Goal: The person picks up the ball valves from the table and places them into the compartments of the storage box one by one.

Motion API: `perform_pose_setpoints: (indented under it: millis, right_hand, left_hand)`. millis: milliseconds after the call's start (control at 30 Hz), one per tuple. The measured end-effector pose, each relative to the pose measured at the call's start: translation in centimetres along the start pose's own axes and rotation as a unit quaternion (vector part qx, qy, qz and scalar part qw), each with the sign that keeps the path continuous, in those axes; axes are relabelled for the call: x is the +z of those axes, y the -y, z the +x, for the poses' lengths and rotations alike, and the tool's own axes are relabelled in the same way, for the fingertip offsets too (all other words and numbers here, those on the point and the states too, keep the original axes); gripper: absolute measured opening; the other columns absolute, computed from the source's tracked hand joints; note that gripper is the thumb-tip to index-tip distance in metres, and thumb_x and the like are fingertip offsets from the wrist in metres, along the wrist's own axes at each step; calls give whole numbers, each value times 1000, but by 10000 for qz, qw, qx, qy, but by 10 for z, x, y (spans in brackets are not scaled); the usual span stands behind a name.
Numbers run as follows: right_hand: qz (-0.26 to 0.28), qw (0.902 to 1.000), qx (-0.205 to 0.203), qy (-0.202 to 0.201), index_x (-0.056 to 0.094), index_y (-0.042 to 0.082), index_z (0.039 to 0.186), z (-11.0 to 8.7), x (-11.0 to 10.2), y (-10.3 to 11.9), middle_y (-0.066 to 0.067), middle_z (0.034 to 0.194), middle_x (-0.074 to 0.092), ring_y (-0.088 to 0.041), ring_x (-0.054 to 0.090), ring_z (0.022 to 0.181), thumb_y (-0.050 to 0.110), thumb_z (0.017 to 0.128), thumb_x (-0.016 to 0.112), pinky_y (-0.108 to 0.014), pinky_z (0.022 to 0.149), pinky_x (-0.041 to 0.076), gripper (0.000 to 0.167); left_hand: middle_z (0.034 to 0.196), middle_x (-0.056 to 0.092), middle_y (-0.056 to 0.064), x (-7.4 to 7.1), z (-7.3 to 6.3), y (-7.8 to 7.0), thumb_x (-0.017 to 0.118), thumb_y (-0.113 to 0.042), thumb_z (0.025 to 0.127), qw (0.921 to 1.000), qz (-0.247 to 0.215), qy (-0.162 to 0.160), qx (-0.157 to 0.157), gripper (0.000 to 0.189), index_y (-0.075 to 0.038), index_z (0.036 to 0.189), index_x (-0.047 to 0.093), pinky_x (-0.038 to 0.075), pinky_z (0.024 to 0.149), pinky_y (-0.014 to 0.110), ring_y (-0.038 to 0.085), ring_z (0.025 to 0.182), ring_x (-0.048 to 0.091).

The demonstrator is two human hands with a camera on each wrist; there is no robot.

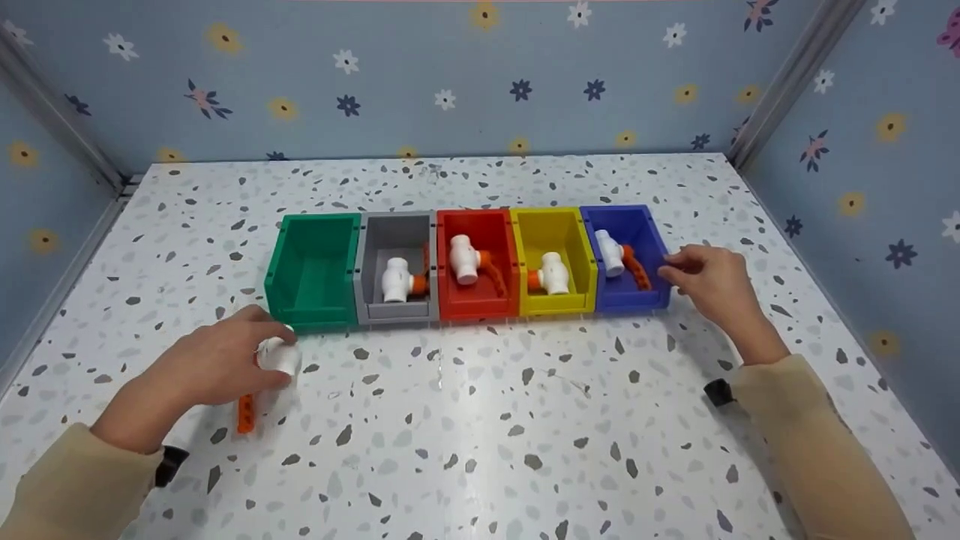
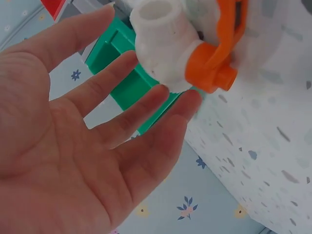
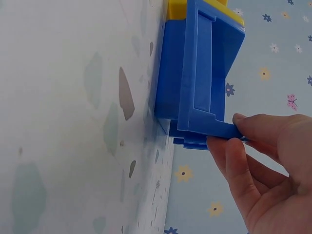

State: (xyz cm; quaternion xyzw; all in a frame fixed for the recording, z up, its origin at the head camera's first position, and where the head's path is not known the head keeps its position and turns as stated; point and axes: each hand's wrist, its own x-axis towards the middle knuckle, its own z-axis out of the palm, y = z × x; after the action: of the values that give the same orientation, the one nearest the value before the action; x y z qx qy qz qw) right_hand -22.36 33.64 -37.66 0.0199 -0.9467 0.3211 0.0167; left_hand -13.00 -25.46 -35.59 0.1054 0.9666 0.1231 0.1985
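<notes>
My left hand (image 1: pixel 221 356) is at a white ball valve (image 1: pixel 279 358) with an orange handle, on the table in front of the green bin (image 1: pixel 313 311). In the left wrist view the fingers reach the side of the valve body (image 2: pixel 165 46) fairly straight, and the thumb tip shows a small gap from it. With thumb and fingers, my right hand (image 1: pixel 712 285) pinches the side rim of the blue bin (image 1: pixel 630 300) at the row's right end. The right wrist view shows that pinch on the blue rim (image 3: pixel 214 127).
Between the green and blue bins stand a grey bin (image 1: pixel 397 311), a red bin (image 1: pixel 478 307) and a yellow bin (image 1: pixel 559 304), all joined in a row. Each bin but the green one holds a white-and-orange valve. Flowered panels (image 1: pixel 450 67) enclose the speckled table (image 1: pixel 480 420).
</notes>
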Motion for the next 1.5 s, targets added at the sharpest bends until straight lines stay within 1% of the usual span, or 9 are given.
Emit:
perform_pose_setpoints:
  millis: [133, 300, 500, 667, 833, 1067, 1333, 1433, 1500]
  right_hand:
    - [36, 10000, 52, -3, 71, 2, 114, 0, 0, 0, -18, 108, 70, -28, 68, 85, 22, 95, 70, -17, 65, 53, 28]
    - [68, 9998, 170, 8, 71, 3, 115, 2, 1, -1, -17, 108, 70, -26, 68, 84, 21, 95, 70, -19, 66, 53, 27]
    - [83, 9998, 179, 24, 71, 3, 116, 2, 0, -1, -17, 108, 70, -26, 67, 84, 21, 95, 70, -19, 66, 53, 28]
    - [115, 9998, 141, 4, 71, 3, 116, 2, 0, -2, -17, 108, 70, -26, 68, 84, 21, 95, 70, -19, 66, 53, 27]
    - [54, 9999, 102, -14, 71, 3, 117, 2, 1, -1, -17, 109, 70, -26, 68, 85, 22, 95, 70, -19, 67, 53, 28]
    - [55, 9998, 172, 73, 70, 3, 117, 3, -1, 0, -17, 108, 70, -25, 67, 85, 21, 96, 69, -19, 67, 53, 28]
    - [103, 9999, 14, 17, 71, 1, 115, 2, 0, -1, -18, 106, 70, -27, 68, 85, 21, 96, 70, -18, 65, 53, 27]
    - [119, 9999, 10, 18, 70, 1, 115, 2, 0, -1, -17, 106, 70, -28, 69, 87, 20, 96, 70, -18, 65, 53, 27]
    - [123, 9999, 30, 50, 70, 1, 116, 1, 0, 0, -18, 107, 70, -28, 69, 87, 21, 96, 70, -18, 65, 53, 29]
  left_hand:
    - [129, 44, 21, 3, 1, 1, 80, -35, 83, 9999, -42, 61, -69, 51, -12, 125, 63, 52, 65, 51, 26, 77, 58]
    - [126, 45, 24, 6, 3, 1, 80, -33, 83, 9999, 74, -4, -145, 52, -13, 126, 61, 49, 69, 60, 35, 84, 57]
    - [119, 51, 26, 9, 5, 2, 77, -27, 85, 9996, -122, 131, -230, 52, -12, 131, 58, 51, 70, 51, 32, 83, 55]
    - [122, 59, 25, 7, 4, 2, 76, -31, 87, 9992, 37, 281, -288, 60, -11, 139, 54, 48, 77, 60, 37, 92, 56]
    - [134, 54, 30, 8, 3, 4, 76, -36, 88, 9988, 206, 392, -222, 70, -13, 148, 48, 44, 82, 69, 44, 104, 54]
    - [137, 51, 31, 16, 4, 8, 77, -37, 87, 9986, -475, 106, -186, 70, -6, 144, 52, 39, 95, 69, 46, 116, 49]
    - [133, 53, 32, 19, 5, 12, 78, -33, 86, 9970, -770, -17, -2, 67, -6, 142, 54, 40, 95, 68, 48, 119, 48]
    - [132, 54, 31, 18, 5, 12, 77, -33, 86, 9966, -819, 15, -24, 66, -6, 142, 54, 41, 94, 67, 45, 114, 50]
    - [125, 58, 28, 18, 4, 12, 77, -33, 86, 9965, -835, 37, -56, 66, -6, 142, 54, 45, 90, 62, 40, 105, 53]
